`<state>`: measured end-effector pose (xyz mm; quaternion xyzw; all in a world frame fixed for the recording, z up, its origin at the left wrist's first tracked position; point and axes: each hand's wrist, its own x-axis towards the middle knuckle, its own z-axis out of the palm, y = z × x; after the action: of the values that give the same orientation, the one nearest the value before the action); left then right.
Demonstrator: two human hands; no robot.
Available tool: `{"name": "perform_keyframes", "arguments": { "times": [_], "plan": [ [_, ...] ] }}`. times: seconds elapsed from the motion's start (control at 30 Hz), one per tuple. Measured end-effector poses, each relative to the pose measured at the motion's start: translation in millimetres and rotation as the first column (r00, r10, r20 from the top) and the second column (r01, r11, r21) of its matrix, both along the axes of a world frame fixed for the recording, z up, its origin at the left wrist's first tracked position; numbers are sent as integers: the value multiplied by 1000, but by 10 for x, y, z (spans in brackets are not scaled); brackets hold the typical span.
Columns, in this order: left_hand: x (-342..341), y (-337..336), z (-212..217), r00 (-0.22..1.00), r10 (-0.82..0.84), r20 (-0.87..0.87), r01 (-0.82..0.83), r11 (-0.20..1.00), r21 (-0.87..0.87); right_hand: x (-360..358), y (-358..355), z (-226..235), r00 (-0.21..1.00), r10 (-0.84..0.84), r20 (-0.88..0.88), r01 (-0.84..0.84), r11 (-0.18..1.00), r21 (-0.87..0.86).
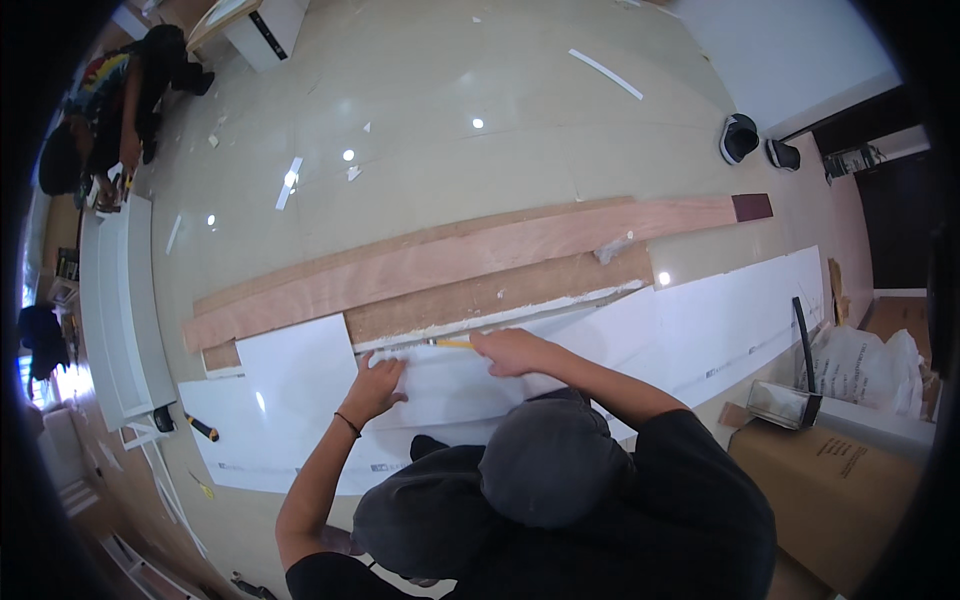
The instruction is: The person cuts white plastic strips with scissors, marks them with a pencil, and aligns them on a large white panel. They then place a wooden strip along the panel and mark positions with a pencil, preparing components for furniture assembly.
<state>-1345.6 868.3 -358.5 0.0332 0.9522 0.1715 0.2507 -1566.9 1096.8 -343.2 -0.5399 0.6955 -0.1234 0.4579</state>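
My right hand (510, 352) is closed around a slim yellow-handled tool (455, 344) with a metal collar; its exact kind is too small to tell. The tool points left along the far edge of a white sheet (450, 385). My left hand (378, 388) lies on that sheet with fingers apart, near the tool's tip. A smaller white piece (293, 358) adjoins my left hand. Just beyond, a brown board (500, 290) has a rough white edge. Part of the sheet is hidden under my knees.
A long thin wooden strip (450, 262) lies beyond the board. A black-and-yellow knife-like tool (202, 428) rests at left, near a white cabinet frame (120, 300) with a person (120, 110) crouching beside it. At right are a cardboard box (825, 490), plastic bag (865, 370) and shoes (740, 138).
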Motion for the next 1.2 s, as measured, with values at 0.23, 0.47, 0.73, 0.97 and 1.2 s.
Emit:
{"name": "perform_keyframes", "arguments": {
  "times": [0.23,0.47,0.73,0.97,1.2],
  "plan": [
    [-78,106,1221,964,201,-174,-196,980,43,-785,688,1113,987,-49,-152,64,993,95],
    [49,319,1910,802,172,-572,-407,858,-313,-792,786,1926,954,-150,-259,77,959,-273],
    [692,312,1172,494,280,-823,-676,719,-161,-214,838,1760,921,-204,-332,35,892,-450],
    [930,443,-37,557,364,-747,-628,773,-91,14,820,211,889,-89,-449,-52,955,-292],
    [934,838,-490,656,569,-496,-714,681,-164,9,941,-303,854,-17,-520,-41,994,-100]
  ]
}}
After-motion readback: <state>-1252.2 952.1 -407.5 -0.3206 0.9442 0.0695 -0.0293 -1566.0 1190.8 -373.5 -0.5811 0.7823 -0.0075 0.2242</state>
